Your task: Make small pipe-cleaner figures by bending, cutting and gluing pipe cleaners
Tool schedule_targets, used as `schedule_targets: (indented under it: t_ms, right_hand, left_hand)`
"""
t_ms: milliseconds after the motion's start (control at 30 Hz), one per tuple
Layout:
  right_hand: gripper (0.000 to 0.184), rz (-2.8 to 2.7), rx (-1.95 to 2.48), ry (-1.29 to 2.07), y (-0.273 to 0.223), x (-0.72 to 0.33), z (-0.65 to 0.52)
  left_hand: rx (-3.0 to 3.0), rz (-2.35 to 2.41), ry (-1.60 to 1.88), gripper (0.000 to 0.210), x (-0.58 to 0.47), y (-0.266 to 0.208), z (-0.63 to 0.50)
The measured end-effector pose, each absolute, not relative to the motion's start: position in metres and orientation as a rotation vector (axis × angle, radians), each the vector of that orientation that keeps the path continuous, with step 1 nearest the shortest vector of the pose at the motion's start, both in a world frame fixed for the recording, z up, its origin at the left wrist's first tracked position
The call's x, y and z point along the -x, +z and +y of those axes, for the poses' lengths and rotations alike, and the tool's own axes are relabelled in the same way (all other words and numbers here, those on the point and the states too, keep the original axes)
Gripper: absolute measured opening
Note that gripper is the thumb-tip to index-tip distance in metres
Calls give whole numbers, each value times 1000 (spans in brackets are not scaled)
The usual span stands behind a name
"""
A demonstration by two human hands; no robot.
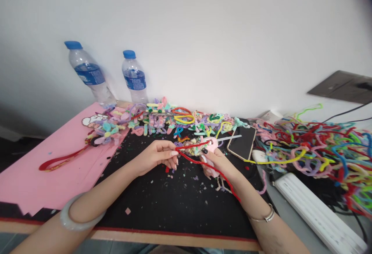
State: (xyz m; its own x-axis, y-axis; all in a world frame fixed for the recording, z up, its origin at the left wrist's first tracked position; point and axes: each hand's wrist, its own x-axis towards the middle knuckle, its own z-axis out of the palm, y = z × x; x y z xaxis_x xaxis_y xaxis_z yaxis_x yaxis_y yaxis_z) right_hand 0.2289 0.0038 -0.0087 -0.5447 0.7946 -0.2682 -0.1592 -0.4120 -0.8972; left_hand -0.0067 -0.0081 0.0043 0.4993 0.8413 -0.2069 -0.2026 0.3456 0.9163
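My left hand (164, 155) pinches a red pipe cleaner (200, 161) at its bend, over the black mat (162, 203). From there one arm of the pipe cleaner runs right to the pink tool; the longer arm slants down across my right wrist. My right hand (216, 161) is wrapped round a small pink glue gun (213, 144), and a whitish glue stick (231, 138) juts out of it to the right. Whether the red tip touches the gun I cannot tell. Small pale pipe cleaner pieces (188, 143) lie just behind my hands.
Finished pipe cleaner shapes (157, 122) line the wall. Two water bottles (135, 77) stand behind pink sheets (58, 157). At right are a phone (242, 143), a heap of loose pipe cleaners (319, 149), a white power strip (316, 211) and cables.
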Motion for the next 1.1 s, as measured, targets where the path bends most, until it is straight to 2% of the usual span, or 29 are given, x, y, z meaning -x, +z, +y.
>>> schedule_targets:
  t_ms: [767, 1100]
  right_hand:
    - [37, -1192, 902, 2029, -15, -235, 6]
    - [39, -1164, 900, 1920, -9, -232, 7]
  left_hand:
    - [-970, 760, 799, 16, 9, 5, -8]
    - [-933, 793, 828, 19, 11, 7, -6]
